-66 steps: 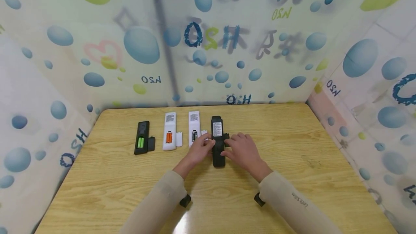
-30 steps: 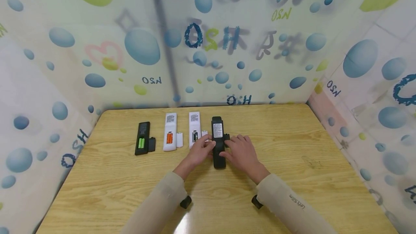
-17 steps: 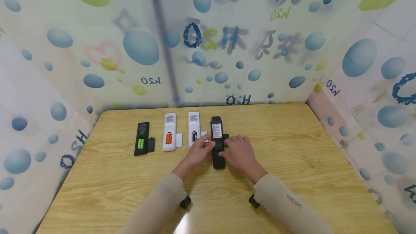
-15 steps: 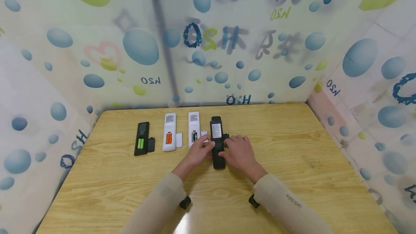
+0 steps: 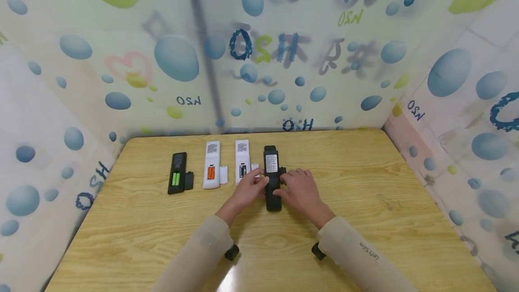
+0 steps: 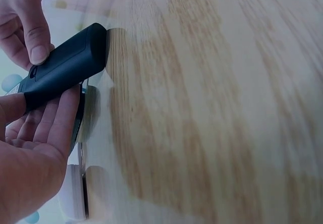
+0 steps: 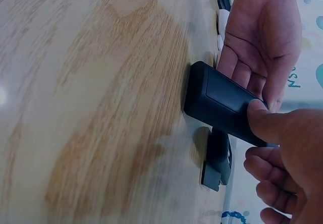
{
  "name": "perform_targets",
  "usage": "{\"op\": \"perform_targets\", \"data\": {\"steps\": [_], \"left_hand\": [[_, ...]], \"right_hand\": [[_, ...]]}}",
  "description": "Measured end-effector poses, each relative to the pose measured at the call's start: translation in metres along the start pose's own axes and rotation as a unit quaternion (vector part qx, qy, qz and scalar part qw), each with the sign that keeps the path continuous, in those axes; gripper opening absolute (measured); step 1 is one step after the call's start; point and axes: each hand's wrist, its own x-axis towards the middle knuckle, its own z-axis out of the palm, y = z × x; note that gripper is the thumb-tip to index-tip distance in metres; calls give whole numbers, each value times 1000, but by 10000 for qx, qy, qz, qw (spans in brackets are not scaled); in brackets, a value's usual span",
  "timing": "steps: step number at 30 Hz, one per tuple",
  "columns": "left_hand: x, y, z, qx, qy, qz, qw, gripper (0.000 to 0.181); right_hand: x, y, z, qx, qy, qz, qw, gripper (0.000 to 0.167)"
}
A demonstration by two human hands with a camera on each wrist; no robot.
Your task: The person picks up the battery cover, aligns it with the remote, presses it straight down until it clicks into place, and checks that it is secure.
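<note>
A black remote control point(image 5: 273, 199), back side up with a white label, is held above the table between both hands. My left hand point(image 5: 246, 188) grips its left edge, thumb on top and fingers beneath in the left wrist view. My right hand point(image 5: 301, 189) pinches it from the right. In the right wrist view the right thumb point(image 7: 258, 114) presses the battery cover point(image 7: 229, 94), which sits on the remote. Under the held remote, mostly hidden, lies another black object point(image 7: 217, 156), apparently a second black remote, with a small black piece point(image 5: 282, 171) at its right.
To the left lie a black remote point(image 5: 177, 161) with green batteries, a white remote point(image 5: 211, 154) with orange batteries, and a white remote point(image 5: 242, 150) with dark batteries. A loose cover point(image 5: 188, 180) sits beside the black one. Patterned walls enclose the wooden table point(image 5: 365, 184).
Since the oldest frame my right hand and forearm have shifted slightly left, the thumb a little further over the remote. My left hand keeps its hold; the other remotes stay put.
</note>
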Motion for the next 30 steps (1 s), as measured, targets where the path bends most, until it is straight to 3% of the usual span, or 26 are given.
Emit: {"op": "perform_targets", "data": {"steps": [13, 23, 30], "left_hand": [[19, -28, 1, -28, 91, 24, 10000, 25], [18, -25, 1, 27, 133, 65, 9999, 23], [7, -8, 0, 137, 98, 0, 9999, 22]], "right_hand": [[6, 2, -1, 371, 10, 159, 9992, 40], [7, 2, -2, 301, -123, 191, 9993, 39], [7, 0, 1, 118, -305, 40, 9995, 50]]}}
